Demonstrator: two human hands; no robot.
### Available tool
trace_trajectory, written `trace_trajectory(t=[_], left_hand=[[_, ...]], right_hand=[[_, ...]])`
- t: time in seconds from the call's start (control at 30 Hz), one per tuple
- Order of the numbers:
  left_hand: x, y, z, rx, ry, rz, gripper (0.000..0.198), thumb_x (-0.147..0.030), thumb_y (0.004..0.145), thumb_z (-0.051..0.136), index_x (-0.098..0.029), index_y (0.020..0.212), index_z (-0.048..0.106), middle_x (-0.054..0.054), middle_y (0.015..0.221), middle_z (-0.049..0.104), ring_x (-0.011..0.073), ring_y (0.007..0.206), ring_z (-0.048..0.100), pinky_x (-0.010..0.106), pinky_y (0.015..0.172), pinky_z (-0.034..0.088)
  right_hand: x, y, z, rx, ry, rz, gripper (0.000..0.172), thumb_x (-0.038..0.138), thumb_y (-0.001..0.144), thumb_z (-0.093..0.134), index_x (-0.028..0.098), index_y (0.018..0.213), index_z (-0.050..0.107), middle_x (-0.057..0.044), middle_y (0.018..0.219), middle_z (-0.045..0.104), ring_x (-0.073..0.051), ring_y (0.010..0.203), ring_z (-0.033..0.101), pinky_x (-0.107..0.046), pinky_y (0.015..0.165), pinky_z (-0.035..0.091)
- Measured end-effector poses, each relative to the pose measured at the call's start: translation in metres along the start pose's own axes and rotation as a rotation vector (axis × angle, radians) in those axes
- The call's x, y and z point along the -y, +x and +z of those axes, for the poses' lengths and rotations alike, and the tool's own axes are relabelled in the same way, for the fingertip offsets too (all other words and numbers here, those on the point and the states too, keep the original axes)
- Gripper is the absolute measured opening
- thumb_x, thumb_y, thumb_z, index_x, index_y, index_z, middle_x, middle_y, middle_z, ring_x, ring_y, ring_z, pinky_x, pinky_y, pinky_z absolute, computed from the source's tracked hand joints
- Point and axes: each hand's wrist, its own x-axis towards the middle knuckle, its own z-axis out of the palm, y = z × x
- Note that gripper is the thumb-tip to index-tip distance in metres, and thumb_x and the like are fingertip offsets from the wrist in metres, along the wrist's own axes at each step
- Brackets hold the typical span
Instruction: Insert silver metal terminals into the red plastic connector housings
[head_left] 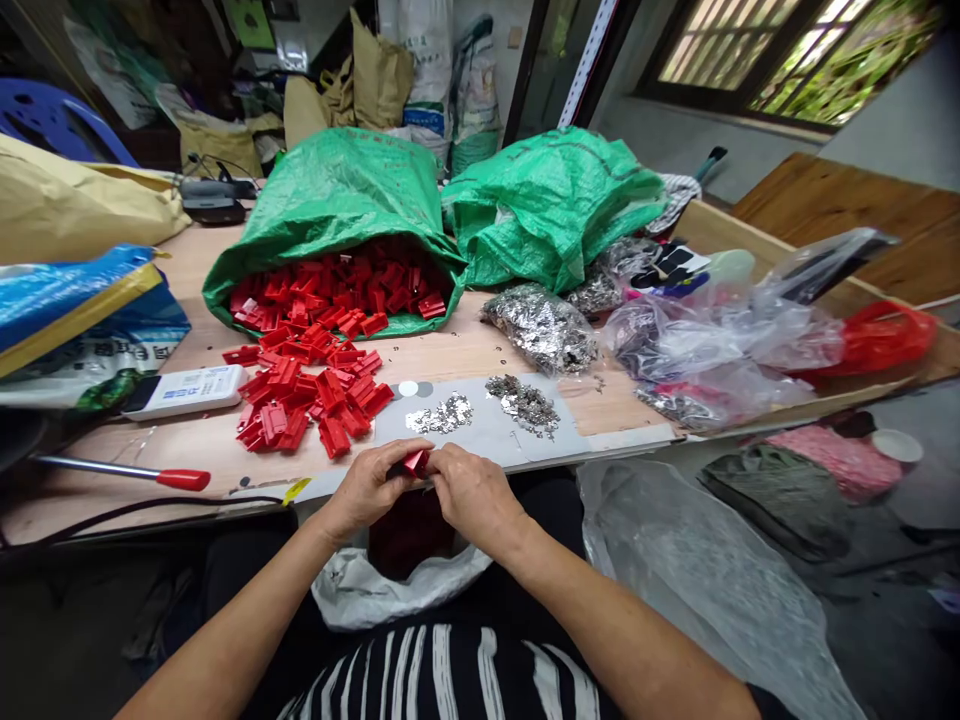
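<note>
Between my two hands, at the table's front edge, is a small red plastic part (416, 462). The fingers of my left hand (371, 487) pinch it from the left. My right hand (476, 495) closes on its right side, and those fingertips are partly hidden. Just beyond, a grey sheet (487, 440) carries a pile of shiny flat metal pieces (442, 413) and a pile of darker small metal pieces (525, 405). Loose red parts (300, 390) lie to the left, in front of a green sack (345, 190) filled with more of them.
An open white bag (397, 590) sits below my hands. A red-handled lever (184, 480) and a white box (187, 390) are at left. A second green sack (540, 200), a bag of metal pieces (541, 328) and clear plastic bags (697, 335) stand at right.
</note>
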Motion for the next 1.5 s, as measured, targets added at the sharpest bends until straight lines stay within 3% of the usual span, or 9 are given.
trace_trajectory(t=[0.2,0.37,0.47,0.63,0.73,0.9,1.2,1.33,1.5], left_hand=[[-0.008,-0.003,0.005,-0.064,-0.043,-0.043,0.037,-0.011,0.07,0.068,-0.026,0.104,0.07,0.003,0.101,0.073,0.0217,0.095,0.065,0.033,0.089,0.046],[-0.019,-0.018,0.01,-0.202,-0.092,-0.068,0.027,-0.016,0.072,0.069,-0.022,0.099,0.065,0.004,0.095,0.067,0.02,0.09,0.062,0.033,0.085,0.046],[-0.031,-0.027,0.013,-0.27,-0.423,-0.209,0.024,-0.021,0.073,0.073,-0.022,0.095,0.063,0.002,0.093,0.066,0.0177,0.089,0.064,0.03,0.086,0.046],[-0.053,-0.035,0.018,-0.244,-1.208,-0.439,0.014,-0.022,0.077,0.071,-0.017,0.073,0.058,0.002,0.082,0.07,0.0198,0.093,0.068,0.031,0.091,0.048],[-0.059,-0.039,0.021,-0.259,-1.404,-0.541,0.005,-0.016,0.083,0.062,-0.014,0.079,0.064,0.006,0.08,0.072,0.0181,0.084,0.07,0.03,0.087,0.053],[-0.07,-0.043,0.022,-0.353,-1.516,-0.661,0.022,-0.013,0.092,0.047,-0.009,0.082,0.067,0.011,0.081,0.073,0.0174,0.076,0.071,0.031,0.08,0.057],[-0.08,-0.04,0.027,-0.427,-1.59,-0.701,0.025,-0.013,0.093,0.046,-0.009,0.079,0.067,0.011,0.08,0.073,0.0177,0.076,0.071,0.033,0.084,0.057],[-0.082,-0.038,0.027,-0.447,-1.619,-0.719,0.029,-0.013,0.094,0.043,-0.007,0.079,0.067,0.012,0.079,0.074,0.0167,0.072,0.072,0.03,0.076,0.059],[-0.084,-0.036,0.028,-0.471,-1.606,-0.722,0.031,-0.014,0.094,0.044,-0.007,0.077,0.068,0.013,0.077,0.074,0.0184,0.074,0.072,0.033,0.082,0.058]], right_hand=[[-0.004,-0.009,0.008,-0.06,0.066,-0.03,0.018,0.018,0.091,0.046,0.021,0.104,0.059,-0.005,0.097,0.061,-0.019,0.089,0.06,-0.028,0.075,0.043],[-0.019,-0.024,0.0,-0.277,0.37,-0.162,0.017,0.019,0.094,0.041,0.02,0.106,0.052,-0.007,0.103,0.058,-0.017,0.094,0.056,-0.03,0.083,0.043],[-0.022,-0.034,-0.009,-0.233,0.553,-0.157,0.016,0.022,0.096,0.039,0.02,0.109,0.048,-0.002,0.086,0.062,-0.015,0.081,0.057,-0.028,0.077,0.043],[-0.008,-0.044,-0.011,-0.05,0.652,-0.208,0.038,0.026,0.098,0.039,0.024,0.136,0.037,0.006,0.064,0.058,-0.011,0.061,0.054,-0.024,0.069,0.041],[0.003,-0.046,-0.012,-0.046,0.628,-0.235,0.038,0.029,0.098,0.04,0.025,0.136,0.041,0.006,0.062,0.057,-0.011,0.059,0.054,-0.023,0.067,0.041],[0.011,-0.046,-0.015,-0.069,0.575,-0.253,0.033,0.031,0.097,0.042,0.025,0.129,0.048,0.005,0.064,0.058,-0.011,0.06,0.055,-0.021,0.065,0.041],[0.012,-0.044,-0.018,-0.148,0.497,-0.199,0.029,0.038,0.098,0.039,0.023,0.114,0.057,0.002,0.063,0.06,-0.014,0.061,0.058,-0.022,0.063,0.042],[0.012,-0.045,-0.022,-0.124,0.409,-0.224,0.03,0.033,0.096,0.043,0.024,0.123,0.052,0.0,0.078,0.068,-0.015,0.07,0.063,-0.023,0.067,0.043],[0.013,-0.041,-0.017,-0.227,0.374,-0.21,0.028,0.035,0.097,0.042,0.023,0.117,0.057,-0.004,0.093,0.071,-0.016,0.08,0.065,-0.023,0.071,0.043]])
